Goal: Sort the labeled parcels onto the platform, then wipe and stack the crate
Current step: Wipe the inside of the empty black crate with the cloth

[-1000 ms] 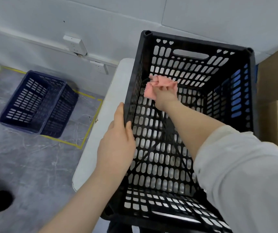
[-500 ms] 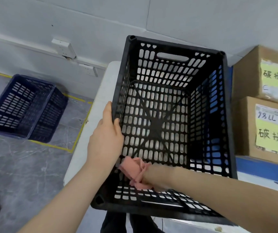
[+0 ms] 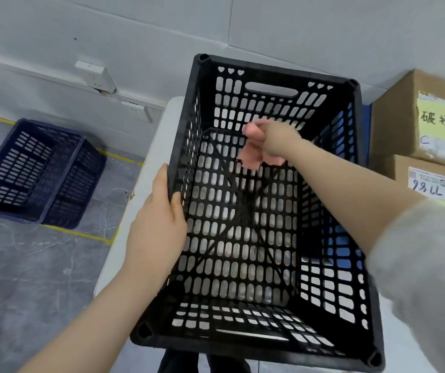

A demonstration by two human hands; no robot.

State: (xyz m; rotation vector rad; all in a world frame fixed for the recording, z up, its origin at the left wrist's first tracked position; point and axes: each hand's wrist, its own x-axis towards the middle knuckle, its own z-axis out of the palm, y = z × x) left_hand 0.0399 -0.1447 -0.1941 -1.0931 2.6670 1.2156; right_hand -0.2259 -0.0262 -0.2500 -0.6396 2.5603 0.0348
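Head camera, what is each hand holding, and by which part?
The left hand grips the black crate by the rim of its left wall. The right hand clutches a pink cloth by its bunched upper part, inside the crate.

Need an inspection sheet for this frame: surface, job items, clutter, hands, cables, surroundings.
Surface: white table, black perforated plastic crate resting on it.
Job's things: crate empty of parcels; pink cloth inside near far wall; labelled cardboard parcels stacked to its right.
Clutter: nothing seen.
Grippers: left hand grips crate's left rim; right hand holds the cloth.
Cables: nothing seen.
Surroundings: dark blue perforated crate on grey floor inside yellow tape; white wall sockets.
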